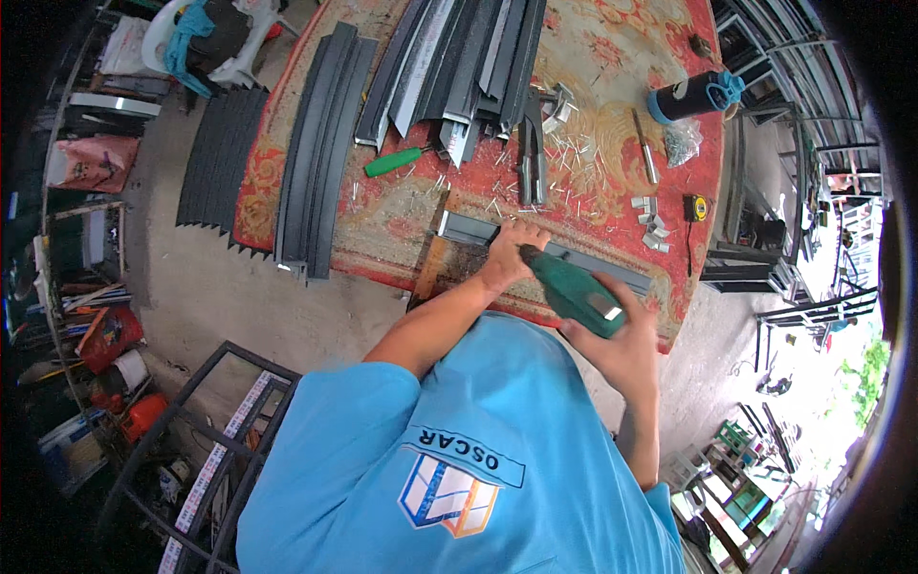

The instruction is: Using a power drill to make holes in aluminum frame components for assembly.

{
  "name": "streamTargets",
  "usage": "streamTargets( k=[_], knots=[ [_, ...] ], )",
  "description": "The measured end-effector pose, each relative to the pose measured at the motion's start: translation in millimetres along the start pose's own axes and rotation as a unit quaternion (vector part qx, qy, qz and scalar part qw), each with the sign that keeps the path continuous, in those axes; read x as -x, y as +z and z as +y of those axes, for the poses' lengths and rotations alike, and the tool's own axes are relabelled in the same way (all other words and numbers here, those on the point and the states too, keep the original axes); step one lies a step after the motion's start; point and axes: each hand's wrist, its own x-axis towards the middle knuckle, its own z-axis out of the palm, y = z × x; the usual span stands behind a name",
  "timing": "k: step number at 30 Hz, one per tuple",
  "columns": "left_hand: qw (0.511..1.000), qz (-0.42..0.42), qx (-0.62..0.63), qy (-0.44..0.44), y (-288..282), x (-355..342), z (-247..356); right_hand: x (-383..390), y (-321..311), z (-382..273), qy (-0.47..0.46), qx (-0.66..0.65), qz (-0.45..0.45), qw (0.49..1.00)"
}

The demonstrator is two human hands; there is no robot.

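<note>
Here, right hand [627,352] grips green drill [574,290]; left hand [514,253] seemingly on profile [469,230].

green power drill [579,292] — slanted, nose upper-left | grey metal profile [581,259] — lying on table [382,225]

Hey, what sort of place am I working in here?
Probably a metalworking workshop: long dark strips lie stacked on the table, your right hand grips a green power tool, and a tape measure sits near the edge.
</note>
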Motion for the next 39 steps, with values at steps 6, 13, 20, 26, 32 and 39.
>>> streamTargets(
  k=[6, 13, 20, 26, 32, 39],
  knots=[
    [0.999, 0.015, -0.05, -0.012, -7, 0, 9, -37, 64, -20, -0.041, 0.113, -0.075, 0.99],
    [0.997, 0.044, -0.051, -0.033, 34, -6, 7, -47, 82, -24, -0.033, 0.164, -0.098, 0.981],
    [0.999, 0.029, -0.036, -0.026, 31, -10, 7, -48, 85, -28, -0.04, 0.138, -0.092, 0.985],
    [0.998, 0.038, -0.04, -0.02, 34, -8, 8, -47, 86, -35, -0.04, 0.178, -0.096, 0.979],
    [0.999, 0.034, -0.032, -0.025, 26, -7, 9, -48, 86, -35, -0.038, 0.165, -0.099, 0.981],
    [0.999, 0.004, -0.038, -0.017, 6, -6, 8, -50, 88, -37, -0.042, 0.168, -0.11, 0.979]
  ],
)
